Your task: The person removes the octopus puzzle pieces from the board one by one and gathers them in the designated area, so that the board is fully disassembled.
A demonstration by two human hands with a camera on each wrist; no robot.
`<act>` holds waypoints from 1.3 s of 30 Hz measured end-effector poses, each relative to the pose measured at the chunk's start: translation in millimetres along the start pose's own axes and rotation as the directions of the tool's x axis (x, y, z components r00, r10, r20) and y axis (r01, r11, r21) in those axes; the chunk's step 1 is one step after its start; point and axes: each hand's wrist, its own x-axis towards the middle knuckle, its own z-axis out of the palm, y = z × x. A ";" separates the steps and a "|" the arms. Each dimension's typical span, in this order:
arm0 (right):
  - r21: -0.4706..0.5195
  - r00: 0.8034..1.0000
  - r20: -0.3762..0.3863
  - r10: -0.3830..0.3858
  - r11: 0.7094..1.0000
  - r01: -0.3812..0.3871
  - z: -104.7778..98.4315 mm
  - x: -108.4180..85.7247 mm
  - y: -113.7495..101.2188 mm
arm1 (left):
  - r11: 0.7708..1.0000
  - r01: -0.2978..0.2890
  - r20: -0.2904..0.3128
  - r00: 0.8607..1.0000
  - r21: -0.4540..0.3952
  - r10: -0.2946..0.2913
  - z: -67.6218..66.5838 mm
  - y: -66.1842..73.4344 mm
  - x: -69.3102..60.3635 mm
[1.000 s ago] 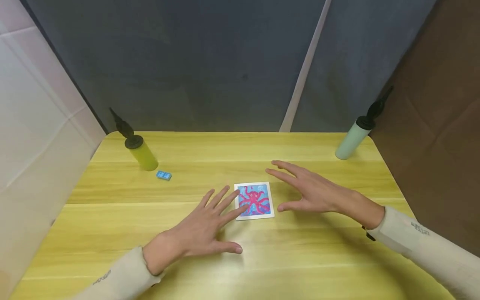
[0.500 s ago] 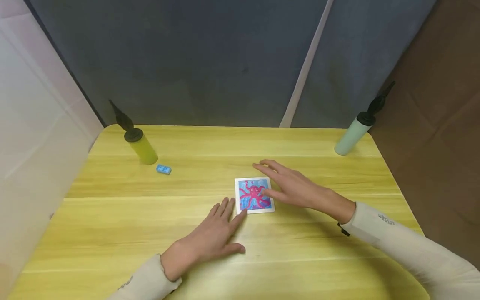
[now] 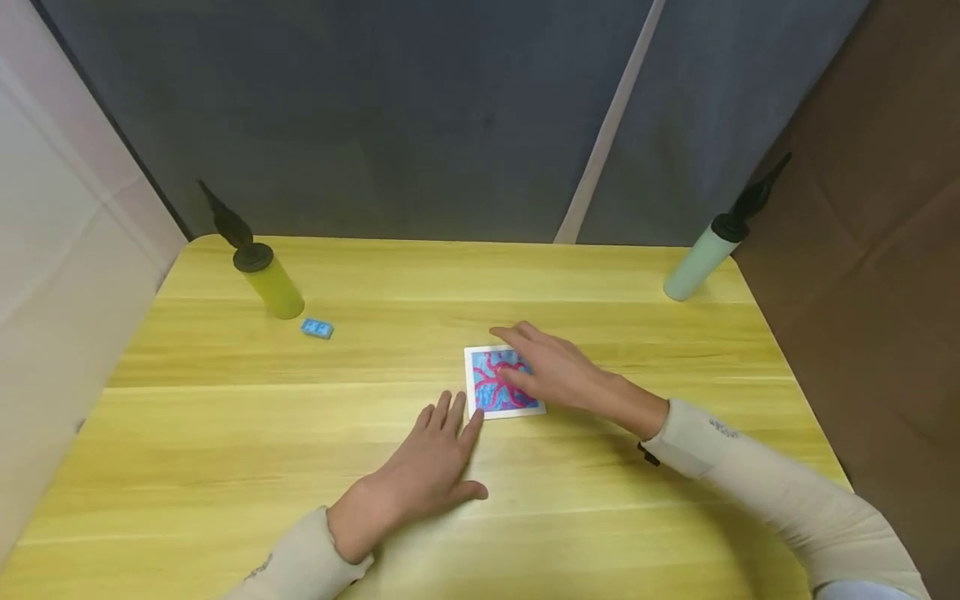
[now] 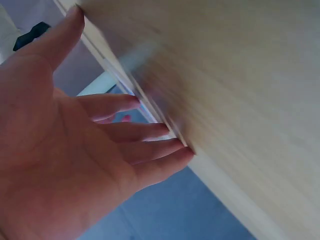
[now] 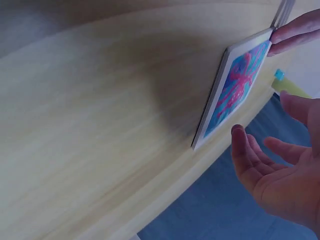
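A square white-bordered picture (image 3: 491,400) of a pink octopus on blue lies flat on the table. It looks like a thin panel from the right wrist view, where its edge (image 5: 212,100) shows some thickness. My left hand (image 3: 420,475) has its fingers stretched out, fingertips at the picture's lower left corner and on the tabletop; it grips nothing. Over the right part of the picture is my right hand (image 3: 558,371), covering its upper right corner. Its fingers (image 5: 242,152) are loosely bent and stand apart from the picture in the right wrist view.
On the yellow wood-grain table (image 3: 225,467), a yellow hand pump (image 3: 273,283) with a black nozzle stands back left. Beside it lies a small blue block (image 3: 317,328). A pale green pump (image 3: 701,262) stands back right. A dark grey partition (image 3: 375,125) borders the far edge.
My right hand has moved left from beside the picture to over it. My left hand has come down to the tabletop at the picture's corner, its fingers closer together. The picture stays in place.
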 end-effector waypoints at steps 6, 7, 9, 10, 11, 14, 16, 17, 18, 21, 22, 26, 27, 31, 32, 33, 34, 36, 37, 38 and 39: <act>-0.011 1.000 0.020 0.017 1.000 -0.017 12.1 2.8 -5.2 | 1.000 0.008 0.020 1.000 0.004 -0.008 2.6 8.4 -0.6; -0.006 1.000 0.019 0.023 1.000 -0.023 14.1 3.3 -5.8 | 1.000 0.008 0.023 1.000 0.004 -0.008 2.9 10.1 -0.6; 0.003 0.999 0.016 0.028 1.000 -0.028 18.3 3.8 -6.4 | 1.000 0.008 0.029 1.000 0.011 -0.009 3.7 13.4 -0.5; 0.005 0.999 0.017 0.029 1.000 -0.029 20.0 3.8 -6.7 | 1.000 0.008 0.030 1.000 0.016 -0.008 4.3 15.3 -0.5; 0.003 0.999 0.018 0.029 1.000 -0.029 22.2 3.5 -6.5 | 1.000 0.008 0.032 0.999 0.022 -0.009 5.0 17.1 -0.4; -0.010 0.999 0.022 0.024 1.000 -0.024 26.0 1.0 -6.7 | 0.999 0.006 0.036 0.999 0.047 -0.007 6.2 22.3 -0.1; -0.017 1.000 0.024 0.021 1.000 -0.021 26.8 -1.9 -6.2 | 0.998 -0.002 0.035 0.999 0.067 0.000 6.3 25.1 0.6; -0.019 1.000 0.024 0.020 1.000 -0.019 26.6 -3.2 -5.9 | 0.997 -0.006 0.035 0.999 0.077 0.003 6.1 26.2 1.0; -0.021 1.000 0.024 0.019 1.000 -0.018 25.7 -4.3 -5.7 | 0.996 -0.009 0.033 0.999 0.086 0.006 5.9 27.2 1.5; -0.014 1.000 0.020 0.017 1.000 -0.017 22.2 -5.8 -5.0 | 0.995 -0.008 0.032 0.999 0.099 0.005 5.1 29.2 3.0; -0.009 1.000 0.022 0.020 1.000 -0.020 20.8 -5.5 -5.1 | 0.995 -0.007 0.033 0.999 0.099 0.004 4.6 29.8 3.4; 0.008 0.999 0.033 0.043 0.999 -0.043 17.5 -1.6 -4.8 | 0.997 -0.002 0.037 0.999 0.078 -0.001 3.7 31.0 4.7; 0.009 0.998 0.038 0.052 0.999 -0.053 17.0 -0.1 -4.7 | 0.998 -0.002 0.039 0.999 0.070 -0.001 3.4 31.4 4.8; 0.003 0.994 0.061 0.091 0.996 -0.091 15.9 5.8 -5.0 | 0.999 0.001 0.045 0.999 0.047 -0.004 3.5 32.6 5.0; 0.001 0.993 0.067 0.098 0.995 -0.098 15.4 7.0 -5.5 | 0.999 0.003 0.045 0.999 0.045 -0.005 3.6 32.8 5.1; 0.001 0.992 0.074 0.105 0.994 -0.106 14.9 8.2 -6.0 | 0.999 0.004 0.045 0.999 0.044 -0.006 3.6 33.1 5.0; 0.000 0.990 0.083 0.111 0.994 -0.112 14.4 9.4 -6.6 | 0.999 0.004 0.044 0.999 0.045 -0.006 3.6 33.4 4.8; 0.004 0.987 0.105 0.122 0.992 -0.123 12.9 11.8 -8.0 | 0.999 0.006 0.042 0.999 0.048 -0.008 3.6 34.0 4.5; 0.012 0.985 0.115 0.127 0.992 -0.129 11.9 13.0 -8.7 | 0.999 0.008 0.042 0.999 0.050 -0.010 3.6 34.4 4.4; 0.018 0.983 0.125 0.133 0.990 -0.137 11.0 14.1 -9.2 | 0.999 0.009 0.042 0.999 0.051 -0.011 3.2 35.0 4.2; 0.026 0.981 0.135 0.142 0.989 -0.146 10.1 15.2 -9.8 | 0.999 0.010 0.044 0.999 0.053 -0.013 2.8 35.5 3.9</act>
